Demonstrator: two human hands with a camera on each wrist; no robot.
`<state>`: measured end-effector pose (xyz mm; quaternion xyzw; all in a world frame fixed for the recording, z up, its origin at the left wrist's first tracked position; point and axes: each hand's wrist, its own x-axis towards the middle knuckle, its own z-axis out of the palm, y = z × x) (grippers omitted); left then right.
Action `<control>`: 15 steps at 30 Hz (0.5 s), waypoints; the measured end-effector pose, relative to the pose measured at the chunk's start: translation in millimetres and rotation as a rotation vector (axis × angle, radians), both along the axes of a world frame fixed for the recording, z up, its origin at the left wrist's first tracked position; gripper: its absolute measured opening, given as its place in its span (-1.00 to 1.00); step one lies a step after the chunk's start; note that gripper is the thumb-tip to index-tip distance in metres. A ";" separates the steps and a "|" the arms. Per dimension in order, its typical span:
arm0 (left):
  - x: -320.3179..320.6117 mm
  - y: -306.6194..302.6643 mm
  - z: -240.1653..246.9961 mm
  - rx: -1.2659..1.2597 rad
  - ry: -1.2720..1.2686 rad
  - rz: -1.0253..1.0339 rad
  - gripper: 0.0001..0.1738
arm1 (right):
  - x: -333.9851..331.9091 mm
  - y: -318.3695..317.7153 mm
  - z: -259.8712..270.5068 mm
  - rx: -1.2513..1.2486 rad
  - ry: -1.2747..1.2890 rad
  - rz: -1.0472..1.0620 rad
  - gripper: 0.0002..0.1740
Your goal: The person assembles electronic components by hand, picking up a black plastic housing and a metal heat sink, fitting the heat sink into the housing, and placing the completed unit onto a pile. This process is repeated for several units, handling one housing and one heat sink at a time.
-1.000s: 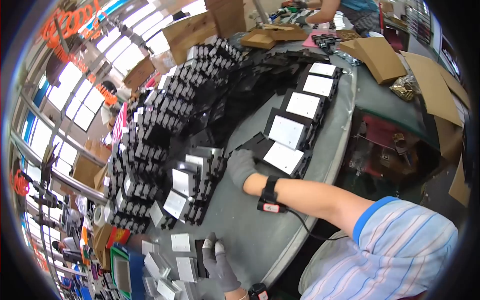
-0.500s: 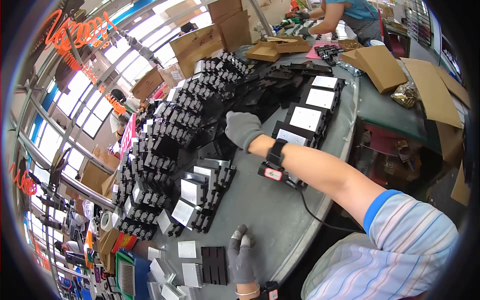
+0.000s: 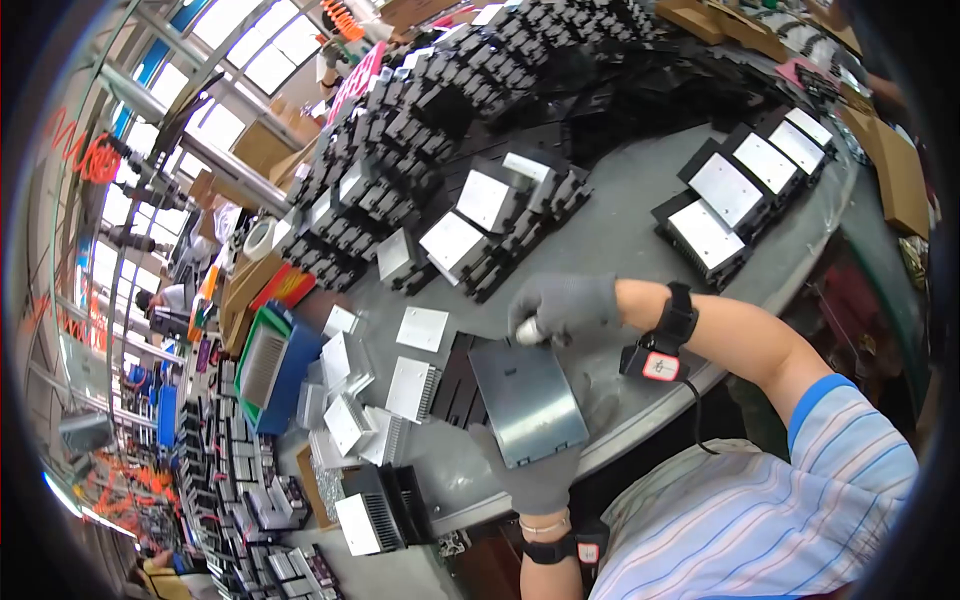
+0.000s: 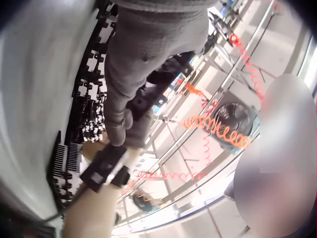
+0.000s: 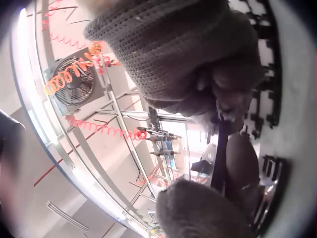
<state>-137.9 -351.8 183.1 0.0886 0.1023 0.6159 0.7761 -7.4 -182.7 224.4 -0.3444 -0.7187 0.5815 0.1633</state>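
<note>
In the head view, a dark, shiny rectangular panel [image 3: 525, 395] with a small slot and a bent near edge is held between both gloved hands. My right hand [image 3: 568, 305] pinches its far edge between thumb and curled fingers. From the near side my left hand [image 3: 535, 478] grips it, thumb at one side and fingers at the other, partly hidden underneath. The panel [image 5: 221, 158] appears edge-on between the hands in the right wrist view. Just left of it, a black grooved plate [image 3: 458, 382] lies on the table.
Several silver finned heat sinks [image 3: 410, 388] lie left of the grooved plate, beside a blue and green bin [image 3: 300, 370]. Stacked black parts [image 3: 390, 160] line the far side. A row of black units with silver tops [image 3: 725, 190] stands at the right, near the table edge.
My right hand moved from the silver-topped row to the dark pile, then back near my body with the panel. My left hand left the grooved plate and now grips the panel. The head view turned left.
</note>
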 end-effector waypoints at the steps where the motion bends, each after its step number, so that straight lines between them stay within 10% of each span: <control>1: -6.3 -13.0 -12.1 -0.099 0.142 0.060 -0.04 | -8.2 -2.8 -6.8 0.007 -0.035 0.107 -0.79; 4: -21.5 -53.2 -16.4 -0.174 0.265 0.087 -0.07 | -33.6 -10.9 -5.2 0.032 -0.105 0.339 -0.81; 9: -40.9 -73.7 -4.1 -0.188 0.309 0.339 -0.07 | -79.4 -13.5 -36.3 1.114 -0.412 0.301 -0.81; 15: -61.9 -65.3 -16.8 0.005 0.069 0.374 -0.10 | -85.6 -19.4 22.6 0.946 -0.850 0.462 -0.64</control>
